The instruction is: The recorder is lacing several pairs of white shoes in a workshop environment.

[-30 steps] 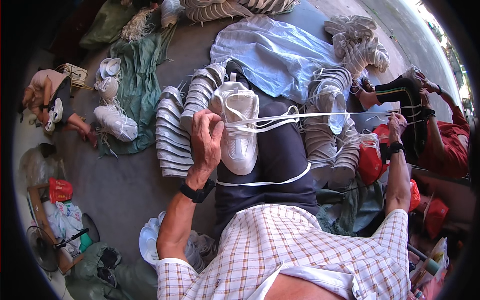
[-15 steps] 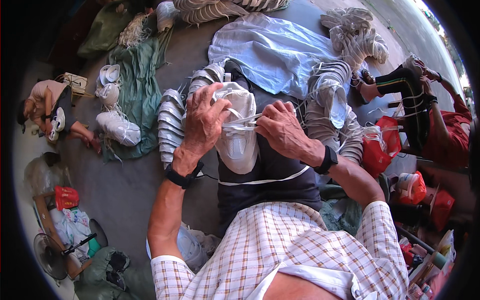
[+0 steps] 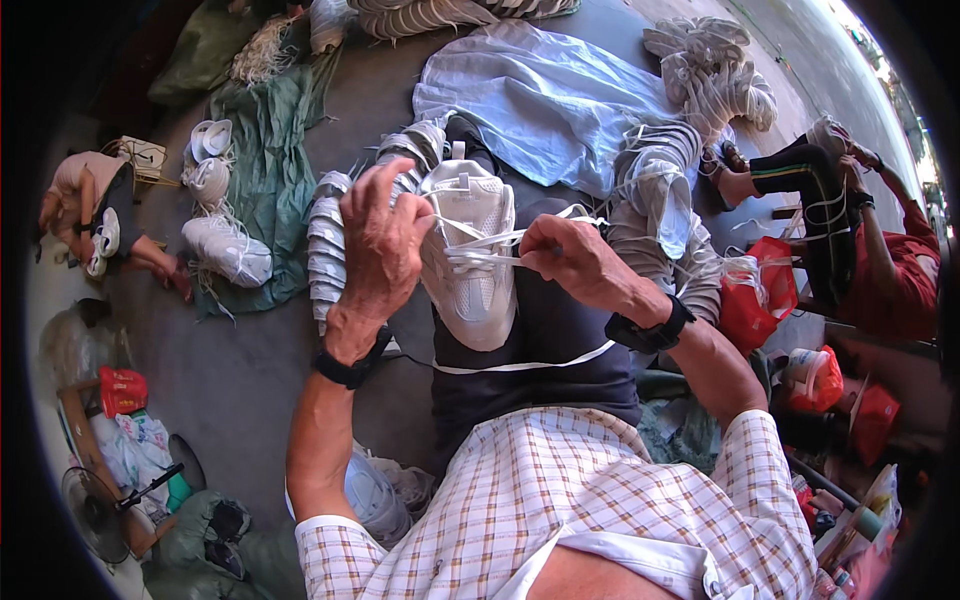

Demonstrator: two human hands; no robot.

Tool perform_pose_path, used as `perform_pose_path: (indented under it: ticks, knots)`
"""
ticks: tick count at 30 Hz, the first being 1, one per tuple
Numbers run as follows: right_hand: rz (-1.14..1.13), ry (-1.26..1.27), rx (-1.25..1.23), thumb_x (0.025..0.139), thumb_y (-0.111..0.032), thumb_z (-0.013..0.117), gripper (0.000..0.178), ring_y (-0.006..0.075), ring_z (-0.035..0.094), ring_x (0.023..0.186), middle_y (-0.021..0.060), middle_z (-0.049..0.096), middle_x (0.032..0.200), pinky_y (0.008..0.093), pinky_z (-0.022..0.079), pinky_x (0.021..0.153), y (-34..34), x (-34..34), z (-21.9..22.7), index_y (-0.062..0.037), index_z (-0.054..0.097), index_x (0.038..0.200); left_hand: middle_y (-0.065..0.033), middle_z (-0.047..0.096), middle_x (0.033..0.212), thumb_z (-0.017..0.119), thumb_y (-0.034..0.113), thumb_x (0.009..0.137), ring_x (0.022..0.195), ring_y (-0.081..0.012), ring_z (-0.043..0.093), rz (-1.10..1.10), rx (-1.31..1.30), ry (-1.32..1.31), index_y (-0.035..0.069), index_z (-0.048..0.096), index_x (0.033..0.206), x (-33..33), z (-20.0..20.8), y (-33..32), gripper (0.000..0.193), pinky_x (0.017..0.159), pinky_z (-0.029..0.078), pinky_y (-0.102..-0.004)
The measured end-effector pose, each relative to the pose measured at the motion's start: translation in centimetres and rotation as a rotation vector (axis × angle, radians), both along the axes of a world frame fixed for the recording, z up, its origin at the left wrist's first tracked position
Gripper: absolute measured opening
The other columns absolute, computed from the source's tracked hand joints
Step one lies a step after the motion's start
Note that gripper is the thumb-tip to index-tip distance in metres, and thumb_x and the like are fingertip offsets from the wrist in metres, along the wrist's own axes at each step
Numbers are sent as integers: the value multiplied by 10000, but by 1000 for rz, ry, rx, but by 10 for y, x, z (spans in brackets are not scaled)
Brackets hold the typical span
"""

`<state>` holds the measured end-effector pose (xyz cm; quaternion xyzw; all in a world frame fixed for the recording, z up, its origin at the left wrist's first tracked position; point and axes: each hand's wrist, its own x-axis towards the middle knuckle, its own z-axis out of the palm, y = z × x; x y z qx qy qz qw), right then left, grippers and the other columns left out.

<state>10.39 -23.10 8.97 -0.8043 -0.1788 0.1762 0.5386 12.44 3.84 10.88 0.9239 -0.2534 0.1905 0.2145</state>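
A white sneaker (image 3: 478, 290) with a mesh toe rests on my dark-trousered lap, its toe toward me. White shoelaces (image 3: 482, 240) cross its upper part and stretch to the right. My right hand (image 3: 575, 258) is closed in a pinch on the lace, just off the shoe's right side. Lace ends show above that hand. Along the sneaker's left edge is my left hand (image 3: 383, 235), its thumb and forefinger apart and bent, the thumb by the opening. The undersides of its other fingers are hidden. Both wrists wear black bands.
Stacked white shoes (image 3: 325, 235) stand left of my knees, more (image 3: 655, 200) to the right. A pale blue cloth (image 3: 540, 100) lies ahead. Co-workers sit at far left and right. A red bag (image 3: 755, 300) is on the right, a fan (image 3: 95, 510) at lower left. White cord spans my thighs.
My left hand has moved left, off the laces toward the shoe's edge, its thumb and forefinger farther from them. My right hand has shifted slightly right and lower, still pinching the lace.
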Motion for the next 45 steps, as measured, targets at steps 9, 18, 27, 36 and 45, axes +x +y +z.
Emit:
perform_pose_path:
  ticks: [9,18,27,36,45]
  knots:
    - [8,-105,-7,848,-86,715,211,194,611,723,63,629,754,343,465,694,-15,10,10,-17,654,1037,-119,536,1355,662,102,901,1237,-362,489,474,296,-184,57,645,956,-3,38,186,74,1042,380,-486]
    - [-78,-515,-53,851,-158,720,308,272,568,1006,63,641,1007,395,370,915,18,9,-25,-98,615,1134,-139,539,1314,590,282,966,1186,-338,520,972,533,-158,69,675,1046,-51,70,372,243,1013,410,-477]
    - [-90,-645,-236,850,-106,704,134,252,517,937,55,573,889,394,357,860,-10,4,-45,-119,639,967,-222,446,1405,716,139,882,1316,-375,438,431,-31,48,10,587,1218,-9,-19,110,382,1109,349,-456]
    - [-45,-830,-240,719,22,673,170,242,513,806,41,499,754,385,364,800,-31,6,-38,-100,635,830,-226,356,1502,670,229,867,1376,-420,356,125,-239,71,53,485,1412,-42,-63,-47,602,1136,272,-504]
    - [-176,-889,-298,717,55,664,220,236,532,817,47,525,780,381,389,837,-49,5,-43,-81,655,889,-224,400,1500,577,186,908,1334,-396,388,137,-307,55,28,556,1340,-52,-65,-46,461,1126,290,-474]
